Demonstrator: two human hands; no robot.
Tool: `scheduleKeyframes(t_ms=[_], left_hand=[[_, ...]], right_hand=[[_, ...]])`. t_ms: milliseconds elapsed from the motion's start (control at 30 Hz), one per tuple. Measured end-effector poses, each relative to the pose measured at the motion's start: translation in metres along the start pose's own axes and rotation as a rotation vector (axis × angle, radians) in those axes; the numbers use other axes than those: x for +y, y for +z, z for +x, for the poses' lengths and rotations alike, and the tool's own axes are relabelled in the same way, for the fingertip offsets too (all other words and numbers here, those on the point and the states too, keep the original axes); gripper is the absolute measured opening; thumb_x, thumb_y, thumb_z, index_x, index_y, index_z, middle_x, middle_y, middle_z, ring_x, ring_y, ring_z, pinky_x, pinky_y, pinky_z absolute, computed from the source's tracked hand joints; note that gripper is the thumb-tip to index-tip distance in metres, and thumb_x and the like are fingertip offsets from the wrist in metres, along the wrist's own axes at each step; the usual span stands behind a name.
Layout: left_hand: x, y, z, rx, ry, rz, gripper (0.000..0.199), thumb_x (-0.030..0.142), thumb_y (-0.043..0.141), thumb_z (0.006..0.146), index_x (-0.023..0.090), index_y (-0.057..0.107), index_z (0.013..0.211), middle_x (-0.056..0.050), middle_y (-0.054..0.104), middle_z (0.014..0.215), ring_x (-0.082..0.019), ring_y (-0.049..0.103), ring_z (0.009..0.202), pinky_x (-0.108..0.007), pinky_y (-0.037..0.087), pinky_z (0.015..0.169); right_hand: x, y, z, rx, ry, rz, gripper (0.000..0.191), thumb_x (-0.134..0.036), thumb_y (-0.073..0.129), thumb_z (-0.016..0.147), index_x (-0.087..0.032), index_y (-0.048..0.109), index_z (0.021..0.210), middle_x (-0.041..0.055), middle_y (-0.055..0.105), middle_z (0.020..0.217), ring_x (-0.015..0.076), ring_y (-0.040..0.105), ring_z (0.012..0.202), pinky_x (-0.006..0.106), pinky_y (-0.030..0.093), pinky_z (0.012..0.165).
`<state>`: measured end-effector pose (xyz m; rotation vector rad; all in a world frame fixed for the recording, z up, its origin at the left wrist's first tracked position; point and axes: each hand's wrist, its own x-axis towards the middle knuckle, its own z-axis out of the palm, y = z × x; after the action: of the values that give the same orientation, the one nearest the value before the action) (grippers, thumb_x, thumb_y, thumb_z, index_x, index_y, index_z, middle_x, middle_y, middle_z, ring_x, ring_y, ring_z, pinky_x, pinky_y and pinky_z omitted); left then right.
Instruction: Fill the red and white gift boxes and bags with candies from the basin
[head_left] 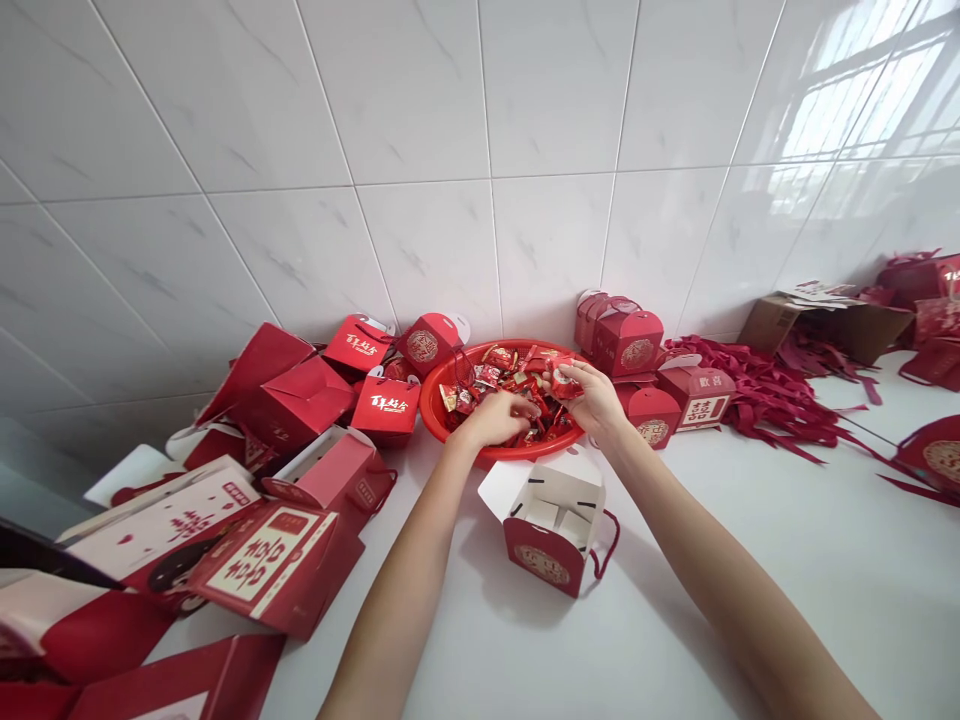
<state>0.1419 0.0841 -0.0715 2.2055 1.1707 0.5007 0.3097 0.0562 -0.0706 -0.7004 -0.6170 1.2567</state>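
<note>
The step in hand is judged to be the picking of small wrapped pieces [487,375] from the red basin [486,454]. By the right hand [600,402], a red wrapped packet [564,378] is held between thumb and fingers, above the basin's right part. The left hand [504,418] is lowered into the basin with fingers curled; whether anything is gripped there cannot be told. Both forearms are stretched forward, and the hands are held apart. The open box [546,545] is placed on the worktop [525,660], between the forearms, just before the basin. For the next move, a light fingertip grip is probably called for.
</note>
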Motion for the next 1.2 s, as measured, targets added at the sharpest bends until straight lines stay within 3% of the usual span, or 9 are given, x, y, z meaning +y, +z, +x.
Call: scheduleKeyframes(t_ms=[67, 133, 367, 567, 700, 833, 967, 1100, 1200], left_hand=[[0.002, 0.000, 0.000, -0.217, -0.025, 0.045, 0.034, 0.012, 0.065, 0.068, 0.023, 0.080, 0.096, -0.002, 0.078, 0.106, -0.024, 0.070, 0.104, -0.026, 0.052, 0.091], [0.005, -0.001, 0.000, -0.294, -0.094, 0.107, 0.036, 0.015, 0.065, 0.066, 0.025, 0.080, 0.098, -0.002, 0.078, 0.110, -0.026, 0.068, 0.107, -0.026, 0.051, 0.088], [0.008, -0.003, 0.001, -0.350, -0.279, 0.271, 0.039, 0.023, 0.063, 0.067, 0.025, 0.078, 0.103, -0.007, 0.074, 0.119, -0.028, 0.067, 0.105, -0.030, 0.050, 0.085], [0.005, -0.004, 0.002, -0.398, -0.257, 0.293, 0.038, 0.021, 0.057, 0.073, 0.026, 0.077, 0.104, -0.004, 0.074, 0.118, -0.024, 0.067, 0.103, -0.026, 0.049, 0.079], [0.006, -0.005, 0.001, -0.394, -0.262, 0.319, 0.038, 0.017, 0.056, 0.072, 0.022, 0.077, 0.104, -0.006, 0.076, 0.109, -0.024, 0.068, 0.098, -0.025, 0.049, 0.073], [0.008, -0.005, 0.001, -0.403, -0.273, 0.290, 0.033, 0.017, 0.056, 0.073, 0.024, 0.078, 0.098, -0.003, 0.076, 0.114, -0.021, 0.068, 0.097, -0.023, 0.048, 0.073], [0.010, -0.004, 0.001, -0.429, -0.296, 0.254, 0.024, 0.020, 0.058, 0.069, 0.021, 0.078, 0.083, -0.004, 0.078, 0.095, -0.020, 0.067, 0.079, -0.024, 0.046, 0.062], [0.006, -0.001, 0.001, -0.312, -0.256, 0.136, 0.009, 0.018, 0.062, 0.061, 0.019, 0.072, 0.061, -0.004, 0.072, 0.064, -0.020, 0.061, 0.058, -0.027, 0.043, 0.056], [-0.001, 0.002, 0.001, -0.180, -0.201, 0.084, 0.013, 0.012, 0.062, 0.057, 0.019, 0.063, 0.046, -0.004, 0.063, 0.050, -0.021, 0.058, 0.052, -0.029, 0.043, 0.056]], right_hand=[[0.001, -0.001, 0.001, 0.004, -0.011, 0.001, 0.021, -0.005, 0.077, 0.064, -0.019, 0.061, 0.065, -0.0006, 0.068, 0.064, 0.0168, 0.069, 0.062, 0.029, 0.060, 0.059], [0.002, -0.002, 0.002, 0.011, -0.015, 0.002, 0.020, -0.004, 0.075, 0.063, -0.018, 0.062, 0.065, -0.0003, 0.068, 0.065, 0.0169, 0.069, 0.063, 0.027, 0.059, 0.057], [0.004, -0.004, 0.004, -0.017, -0.017, -0.006, 0.021, -0.006, 0.079, 0.060, -0.019, 0.062, 0.066, -0.0018, 0.067, 0.066, 0.0155, 0.068, 0.064, 0.028, 0.060, 0.060], [0.005, -0.005, 0.004, -0.012, -0.016, -0.020, 0.023, -0.008, 0.080, 0.058, -0.019, 0.061, 0.066, -0.0012, 0.067, 0.067, 0.0170, 0.069, 0.067, 0.027, 0.060, 0.060], [0.004, -0.004, 0.003, -0.020, -0.018, -0.021, 0.024, -0.008, 0.081, 0.058, -0.019, 0.062, 0.067, -0.0011, 0.068, 0.067, 0.0166, 0.069, 0.067, 0.027, 0.060, 0.060], [0.003, -0.004, 0.002, -0.024, -0.016, -0.023, 0.023, -0.009, 0.080, 0.057, -0.019, 0.062, 0.066, -0.0014, 0.068, 0.067, 0.0158, 0.068, 0.065, 0.027, 0.060, 0.059], [0.004, -0.003, 0.002, -0.009, -0.018, -0.014, 0.025, -0.009, 0.080, 0.055, -0.019, 0.061, 0.067, -0.0017, 0.067, 0.066, 0.0170, 0.069, 0.068, 0.027, 0.060, 0.059], [0.003, -0.002, 0.000, -0.008, -0.022, -0.024, 0.024, -0.009, 0.080, 0.057, -0.020, 0.061, 0.067, -0.0023, 0.068, 0.068, 0.0156, 0.068, 0.066, 0.027, 0.060, 0.060], [0.002, -0.001, -0.001, -0.019, -0.028, -0.043, 0.023, -0.009, 0.080, 0.059, -0.020, 0.061, 0.066, -0.0023, 0.068, 0.068, 0.0140, 0.066, 0.063, 0.027, 0.060, 0.060]])
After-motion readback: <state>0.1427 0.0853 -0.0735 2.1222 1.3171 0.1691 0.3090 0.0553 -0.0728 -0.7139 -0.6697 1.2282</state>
